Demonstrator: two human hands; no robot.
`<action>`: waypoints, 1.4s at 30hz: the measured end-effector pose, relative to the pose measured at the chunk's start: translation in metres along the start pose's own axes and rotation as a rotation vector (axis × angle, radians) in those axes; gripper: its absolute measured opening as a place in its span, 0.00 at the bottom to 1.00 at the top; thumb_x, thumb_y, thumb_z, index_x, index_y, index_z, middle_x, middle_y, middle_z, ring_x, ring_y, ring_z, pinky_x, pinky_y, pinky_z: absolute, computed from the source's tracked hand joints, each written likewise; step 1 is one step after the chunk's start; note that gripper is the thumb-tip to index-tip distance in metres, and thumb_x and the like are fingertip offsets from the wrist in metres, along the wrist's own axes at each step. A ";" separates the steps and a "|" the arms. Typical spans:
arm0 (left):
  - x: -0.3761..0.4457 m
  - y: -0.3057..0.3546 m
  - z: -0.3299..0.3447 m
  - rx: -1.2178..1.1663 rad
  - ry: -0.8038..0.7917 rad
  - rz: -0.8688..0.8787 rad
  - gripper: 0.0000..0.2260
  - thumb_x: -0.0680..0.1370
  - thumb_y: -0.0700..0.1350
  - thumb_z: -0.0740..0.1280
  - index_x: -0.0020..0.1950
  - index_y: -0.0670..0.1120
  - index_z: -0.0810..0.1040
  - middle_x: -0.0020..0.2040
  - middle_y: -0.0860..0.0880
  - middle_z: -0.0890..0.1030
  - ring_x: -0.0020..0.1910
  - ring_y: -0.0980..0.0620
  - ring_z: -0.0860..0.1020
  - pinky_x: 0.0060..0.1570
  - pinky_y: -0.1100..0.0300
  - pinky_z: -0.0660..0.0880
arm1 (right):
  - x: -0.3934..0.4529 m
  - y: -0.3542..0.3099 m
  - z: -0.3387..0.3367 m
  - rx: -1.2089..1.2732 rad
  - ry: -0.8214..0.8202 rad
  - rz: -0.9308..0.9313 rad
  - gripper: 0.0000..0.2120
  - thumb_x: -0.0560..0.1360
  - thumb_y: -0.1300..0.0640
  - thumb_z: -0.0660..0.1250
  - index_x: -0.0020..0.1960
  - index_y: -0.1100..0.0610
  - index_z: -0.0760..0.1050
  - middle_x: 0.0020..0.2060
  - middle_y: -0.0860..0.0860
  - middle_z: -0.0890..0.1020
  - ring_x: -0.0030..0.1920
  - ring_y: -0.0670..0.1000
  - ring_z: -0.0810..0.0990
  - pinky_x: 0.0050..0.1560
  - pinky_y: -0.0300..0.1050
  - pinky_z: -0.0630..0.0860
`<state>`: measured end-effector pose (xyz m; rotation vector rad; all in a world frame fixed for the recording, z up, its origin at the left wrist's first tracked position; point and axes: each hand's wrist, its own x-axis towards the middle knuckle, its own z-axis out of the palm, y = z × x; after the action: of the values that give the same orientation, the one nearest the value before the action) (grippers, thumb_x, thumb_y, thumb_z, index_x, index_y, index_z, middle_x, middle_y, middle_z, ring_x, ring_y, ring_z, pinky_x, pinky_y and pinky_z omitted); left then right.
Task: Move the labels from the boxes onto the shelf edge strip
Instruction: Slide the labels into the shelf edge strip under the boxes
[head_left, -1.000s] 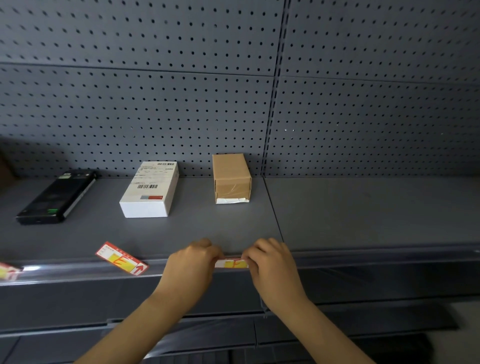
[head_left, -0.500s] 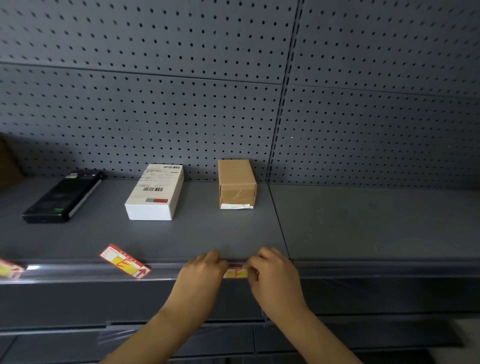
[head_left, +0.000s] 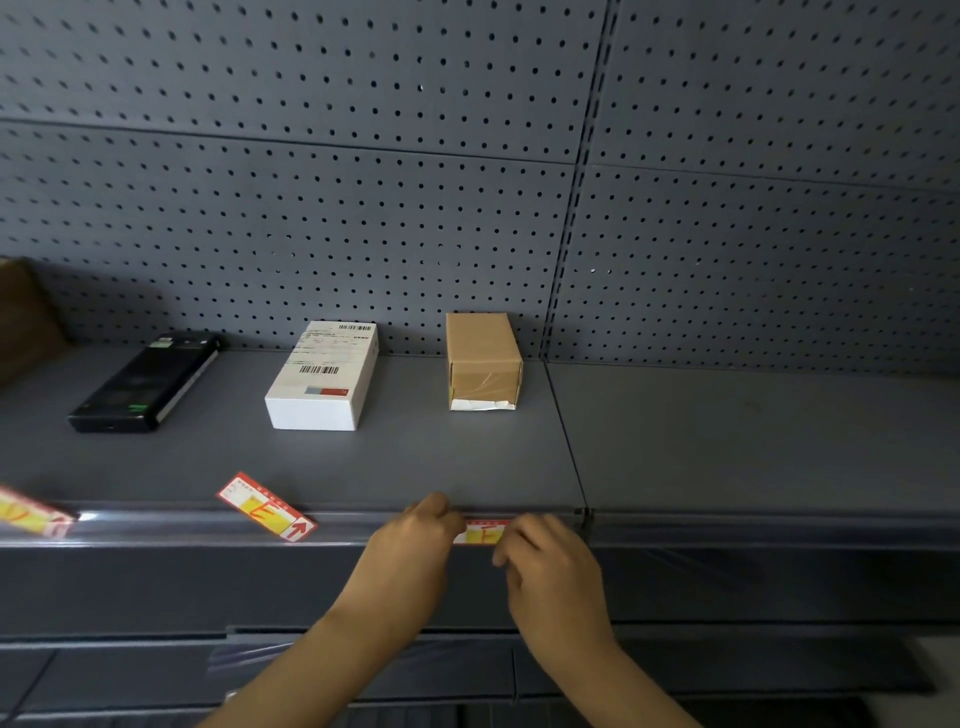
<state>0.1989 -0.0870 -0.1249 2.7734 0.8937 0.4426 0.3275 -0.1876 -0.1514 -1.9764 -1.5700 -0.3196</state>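
— What are the hands doing right now?

— Both are working at the shelf edge strip (head_left: 727, 530). The left hand (head_left: 410, 551) is curling its fingers round the left end of a red and yellow label (head_left: 480, 532), and the right hand (head_left: 550, 561) is pinching the right end of it. The label is lying level along the strip, between the two hands, with only its middle showing.

— Where are the other labels sitting?

— A second label (head_left: 266, 506) is lying tilted, half on the shelf (head_left: 753, 441) and half over the strip, to the left of the hands. A third label (head_left: 31, 514) is showing at the far left edge, blurred, down at the strip.

— And the boxes?

— A white box (head_left: 322, 376) with barcodes printed on top is lying flat near the back of the shelf. A brown cardboard box (head_left: 483, 358) is standing just to the right of it, apart from it, close to the pegboard wall (head_left: 363, 208). A black box (head_left: 145, 382) is lying well to the left of the white one. None of them is touching the hands.

— Anything else showing?

— A brown shape (head_left: 21, 317) is poking in at the left border; I cannot tell what it is.
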 end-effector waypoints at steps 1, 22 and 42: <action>-0.002 0.000 0.000 -0.025 -0.001 0.006 0.20 0.62 0.30 0.74 0.48 0.48 0.83 0.47 0.50 0.80 0.37 0.51 0.81 0.33 0.64 0.75 | -0.003 -0.003 0.005 0.013 -0.003 -0.008 0.17 0.53 0.73 0.74 0.34 0.55 0.77 0.34 0.48 0.78 0.35 0.51 0.75 0.29 0.43 0.71; -0.042 -0.144 -0.084 0.053 0.151 -0.226 0.16 0.62 0.26 0.73 0.43 0.43 0.84 0.39 0.43 0.82 0.35 0.40 0.80 0.28 0.54 0.76 | 0.042 -0.146 0.075 0.164 -0.045 0.149 0.11 0.67 0.58 0.76 0.49 0.52 0.81 0.45 0.47 0.84 0.47 0.50 0.81 0.45 0.46 0.81; -0.060 -0.177 -0.070 0.025 0.081 -0.095 0.20 0.51 0.28 0.78 0.35 0.48 0.82 0.34 0.49 0.79 0.27 0.49 0.78 0.18 0.62 0.69 | 0.057 -0.170 0.088 -0.094 -0.055 0.113 0.14 0.61 0.67 0.77 0.40 0.53 0.79 0.36 0.48 0.78 0.37 0.50 0.75 0.37 0.39 0.67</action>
<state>0.0338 0.0248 -0.1208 2.7382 1.0515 0.5343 0.1674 -0.0686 -0.1417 -2.1534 -1.4945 -0.3012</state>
